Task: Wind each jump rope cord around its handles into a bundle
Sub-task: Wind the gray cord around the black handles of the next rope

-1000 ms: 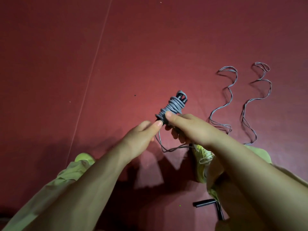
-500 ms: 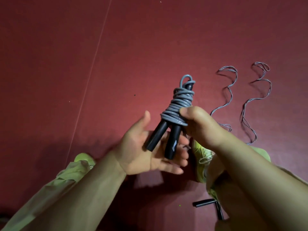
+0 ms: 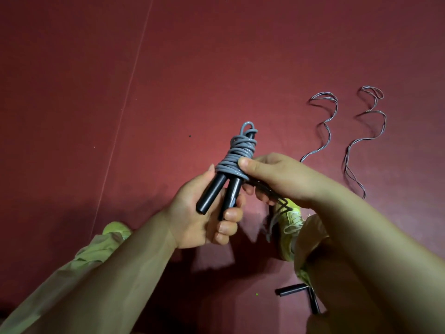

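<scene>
The bundle [image 3: 237, 155] is held up in front of the person, above the red floor [image 3: 120, 80]; it sits between the two hands, its wound part uppermost and its bare ends pointing down and toward the camera. The left hand [image 3: 202, 218] grips the two black handles [image 3: 218, 191] from below, thumb along the left side and fingers curled round the right handle's lower end; the handles splay apart slightly, smooth, matt and cylindrical with flat ends. The right hand [image 3: 272, 177] pinches the coils from the right, thumb tip pressed on the lowest turns, fingers curled behind where they cannot be seen fully. The grey cord [image 3: 240, 147] is round and glossy, wound in many close turns about the upper halves of the handles, tidy near the thumb, looser and crossing higher up; a small loop stands out at the very top.

Well apart to the right, a thin cord [image 3: 322, 131] and a second one [image 3: 368, 131] lie on the floor in wavy doubled lines. Near the bottom edge two more black handles [image 3: 301, 294] lie on the floor, touching at an angle, beside a yellow-green shoe [image 3: 289, 220].
</scene>
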